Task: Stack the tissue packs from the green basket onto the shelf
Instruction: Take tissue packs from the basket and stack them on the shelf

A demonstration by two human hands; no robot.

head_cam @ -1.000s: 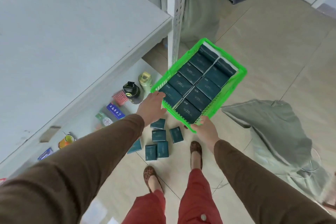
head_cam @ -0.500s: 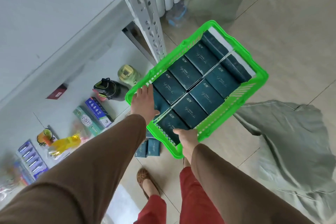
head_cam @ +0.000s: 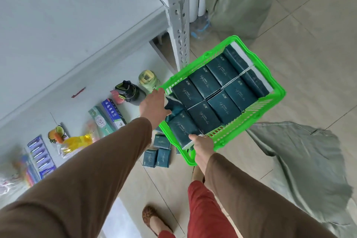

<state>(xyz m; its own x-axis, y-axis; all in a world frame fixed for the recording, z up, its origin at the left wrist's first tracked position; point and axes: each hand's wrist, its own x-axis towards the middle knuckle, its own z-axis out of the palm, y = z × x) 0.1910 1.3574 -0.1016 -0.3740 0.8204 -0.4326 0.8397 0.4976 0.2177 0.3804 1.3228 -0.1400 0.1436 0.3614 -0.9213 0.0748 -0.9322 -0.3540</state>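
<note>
While the bright green plastic basket (head_cam: 274,91) is gripped at its near rim by the right hand (head_cam: 202,146), one dark teal tissue pack (head_cam: 172,107) inside is being clasped by the left hand (head_cam: 153,105); the grey metal shelf (head_cam: 58,25) beside the basket is judged unstocked, nearly everything remaining.

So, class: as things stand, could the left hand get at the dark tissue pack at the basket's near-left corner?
Probably yes. The left hand is already at the green basket rim, its fingers on that tissue pack; the basket is open-topped and nothing covers the pack.
</note>
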